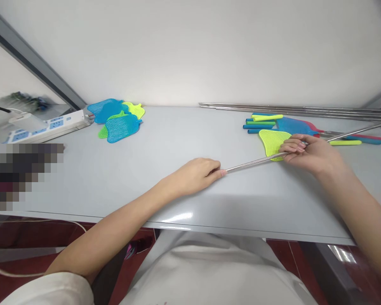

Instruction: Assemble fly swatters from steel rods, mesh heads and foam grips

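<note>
A thin metal rod (254,162) lies slanted across the grey table (165,144), running from the middle to the far right. My left hand (197,174) rests on the table and pinches the rod's near end with closed fingers. My right hand (307,153) grips the same rod further along, fingers curled round it. Just under and beside my right hand lies a yellow-green mesh swatter head (271,142).
Blue and yellow-green swatter heads (119,120) are piled at the back left. Blue and green handle tubes (262,122) and more swatters (296,126) lie at the back right. Several long metal rods (292,109) run along the wall. A power strip (47,127) sits at the left.
</note>
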{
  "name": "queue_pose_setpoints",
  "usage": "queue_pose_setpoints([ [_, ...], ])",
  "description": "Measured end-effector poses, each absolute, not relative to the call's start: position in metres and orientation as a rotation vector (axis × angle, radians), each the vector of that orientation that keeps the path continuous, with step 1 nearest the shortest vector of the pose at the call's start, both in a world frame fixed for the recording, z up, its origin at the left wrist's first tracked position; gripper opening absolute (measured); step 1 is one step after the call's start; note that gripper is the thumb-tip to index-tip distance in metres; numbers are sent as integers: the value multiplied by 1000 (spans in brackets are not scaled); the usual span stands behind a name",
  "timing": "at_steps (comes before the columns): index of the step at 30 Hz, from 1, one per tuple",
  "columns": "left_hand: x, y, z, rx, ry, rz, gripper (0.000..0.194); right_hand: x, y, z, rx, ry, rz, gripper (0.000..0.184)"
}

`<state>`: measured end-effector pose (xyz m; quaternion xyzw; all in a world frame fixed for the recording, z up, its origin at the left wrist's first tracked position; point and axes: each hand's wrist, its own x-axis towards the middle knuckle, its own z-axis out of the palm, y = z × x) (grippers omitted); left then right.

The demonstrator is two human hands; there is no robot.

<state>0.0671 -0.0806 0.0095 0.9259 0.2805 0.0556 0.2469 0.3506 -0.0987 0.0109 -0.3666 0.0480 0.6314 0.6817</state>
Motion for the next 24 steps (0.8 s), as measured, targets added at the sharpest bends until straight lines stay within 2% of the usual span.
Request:
queue_pose_setpoints([
  [24, 67, -82, 12, 2511, 790, 147, 37, 350, -100, 12, -823, 111, 1418, 21],
])
